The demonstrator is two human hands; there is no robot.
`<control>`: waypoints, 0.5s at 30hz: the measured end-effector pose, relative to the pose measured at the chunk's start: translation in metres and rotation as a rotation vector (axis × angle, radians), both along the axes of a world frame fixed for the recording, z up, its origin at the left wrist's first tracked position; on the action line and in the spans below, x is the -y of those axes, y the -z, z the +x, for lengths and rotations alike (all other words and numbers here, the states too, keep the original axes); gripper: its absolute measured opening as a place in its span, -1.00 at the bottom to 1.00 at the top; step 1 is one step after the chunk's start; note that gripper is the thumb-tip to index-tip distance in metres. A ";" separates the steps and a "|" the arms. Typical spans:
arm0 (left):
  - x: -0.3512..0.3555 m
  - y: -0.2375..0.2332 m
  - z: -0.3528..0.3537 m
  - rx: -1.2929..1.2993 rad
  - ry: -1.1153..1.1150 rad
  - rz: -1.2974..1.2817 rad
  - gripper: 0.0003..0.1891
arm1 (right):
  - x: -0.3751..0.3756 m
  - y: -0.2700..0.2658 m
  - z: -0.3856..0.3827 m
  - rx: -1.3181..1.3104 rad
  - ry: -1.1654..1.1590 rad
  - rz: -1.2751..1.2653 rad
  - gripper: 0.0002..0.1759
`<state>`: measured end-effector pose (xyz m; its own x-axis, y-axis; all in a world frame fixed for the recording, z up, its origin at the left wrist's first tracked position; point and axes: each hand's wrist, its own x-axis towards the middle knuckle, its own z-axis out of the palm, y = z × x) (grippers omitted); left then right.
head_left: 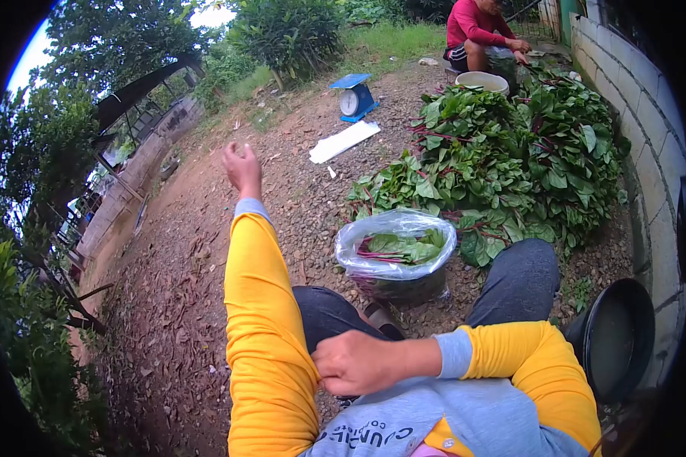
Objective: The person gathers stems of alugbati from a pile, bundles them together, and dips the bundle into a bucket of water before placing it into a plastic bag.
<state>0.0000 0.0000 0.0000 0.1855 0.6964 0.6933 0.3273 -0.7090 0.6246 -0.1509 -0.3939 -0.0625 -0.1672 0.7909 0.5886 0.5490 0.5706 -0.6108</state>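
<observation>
My left hand (242,169) is raised over the gravel on an outstretched arm, its fingers loosely bent and apart with nothing in them. Across my lap, my right hand (360,362) is closed on the bunched yellow sleeve (270,335) near my left elbow. Between my knees stands a clear plastic bag (395,276), its mouth wide and folded outward. Leafy greens with red stems (404,249) lie inside it. Just beyond the bag spreads a large heap of the same greens (503,152).
A blue dial scale (353,99) stands on the gravel beside white plastic sheets (344,142). At the far end of the heap sits a person in a red top (476,27) by a pale bucket (482,81). A dark tub (616,339) is near the block wall (648,137) on my right.
</observation>
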 end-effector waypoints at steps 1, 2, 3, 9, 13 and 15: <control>0.011 0.012 -0.001 -0.111 -0.014 0.086 -0.56 | 0.002 -0.010 0.006 0.024 0.046 0.016 -0.82; 0.019 0.023 -0.003 -0.220 -0.028 0.170 -0.57 | 0.003 -0.022 0.017 0.039 0.124 0.060 -0.79; 0.023 0.011 -0.004 -0.256 -0.028 0.224 -0.57 | -0.007 -0.032 0.027 -0.124 0.155 0.097 -0.76; 0.065 0.040 0.014 -0.501 0.082 0.230 -0.54 | -0.036 -0.041 0.032 0.048 0.371 0.132 -0.75; 0.060 0.043 0.027 -0.547 0.094 0.327 -0.51 | -0.017 -0.050 0.020 0.000 0.139 0.064 -0.74; 0.046 0.042 0.045 -0.404 0.096 0.173 -0.53 | -0.002 -0.044 0.011 0.051 0.035 0.062 -0.74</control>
<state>0.0448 -0.0457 -0.0419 0.5238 0.5430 0.6564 0.4482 -0.8309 0.3296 -0.1398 -0.3920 -0.0181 -0.1706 0.7590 0.6284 0.5986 0.5864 -0.5457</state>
